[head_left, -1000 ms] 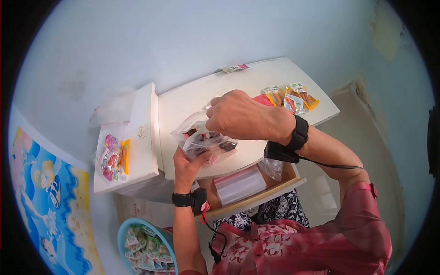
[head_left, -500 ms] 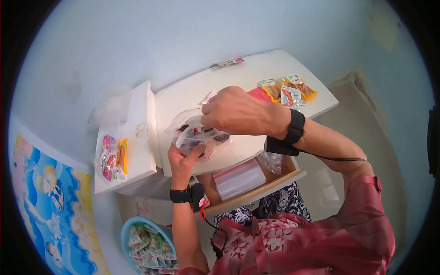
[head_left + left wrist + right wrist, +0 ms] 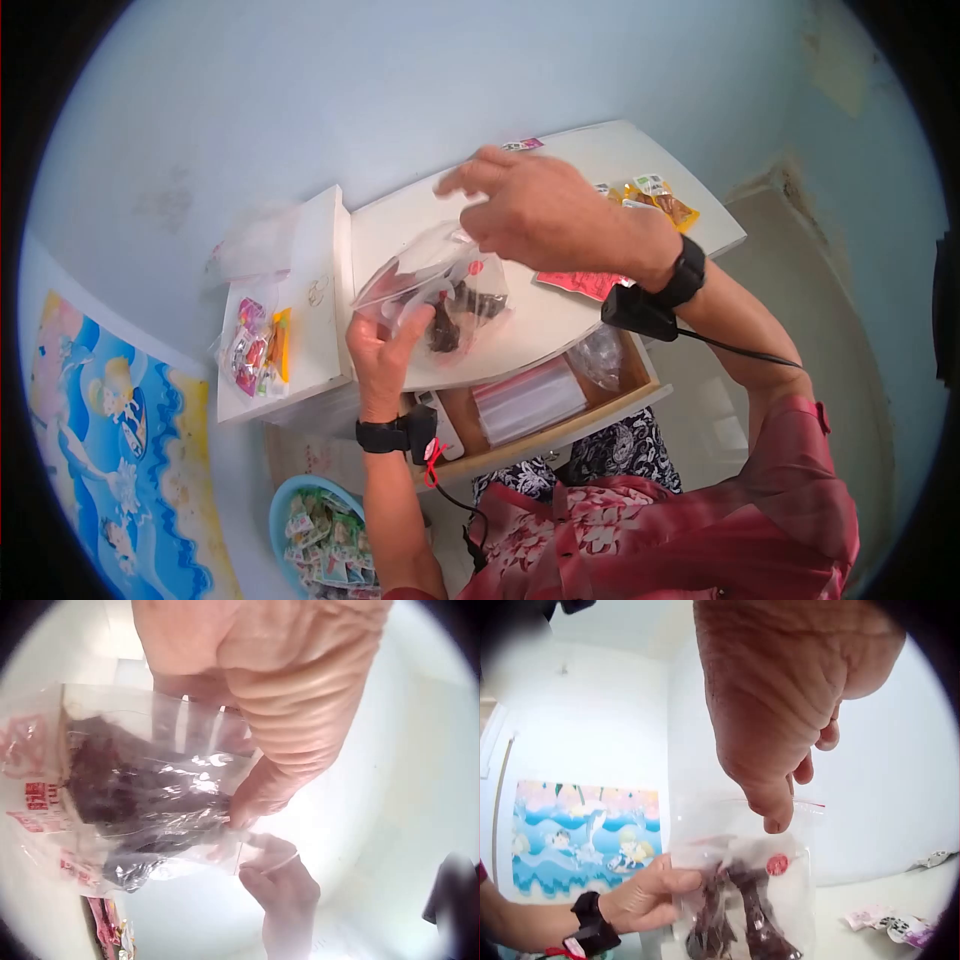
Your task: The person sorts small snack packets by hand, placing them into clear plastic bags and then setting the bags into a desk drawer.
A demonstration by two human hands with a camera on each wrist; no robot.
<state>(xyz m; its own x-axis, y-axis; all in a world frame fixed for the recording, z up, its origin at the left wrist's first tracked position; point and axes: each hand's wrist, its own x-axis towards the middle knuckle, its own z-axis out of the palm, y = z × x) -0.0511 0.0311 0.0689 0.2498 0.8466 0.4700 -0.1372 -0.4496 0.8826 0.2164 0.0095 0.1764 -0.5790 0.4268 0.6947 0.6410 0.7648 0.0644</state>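
A clear zip-lock bag (image 3: 492,318) with red print stands tilted over the white tabletop, and dark brown pieces of food (image 3: 442,332) lie inside it. My left hand (image 3: 380,358) grips its left side, the thumb in front and fingers behind the plastic. Above the bag is my right hand (image 3: 550,212), blurred in the head view. In the right wrist view its thumb (image 3: 778,816) overlaps the zip edge, with a finger behind; the left wrist view shows thumb and finger pinching the mouth strip. A red packet (image 3: 580,284) lies under my right forearm.
Yellow-edged snack packets (image 3: 676,208) lie at the right back of the white table (image 3: 615,150). More packets (image 3: 250,345) sit on the left side shelf. An open drawer (image 3: 555,428) holds flat clear bags (image 3: 530,400). Below, a blue tub (image 3: 283,512) contains several packets.
My right hand has risen and moved slightly right, its fingers less curled. My left hand has shifted left and down, the bag now stretched more upright with its dark contents in plainer view.
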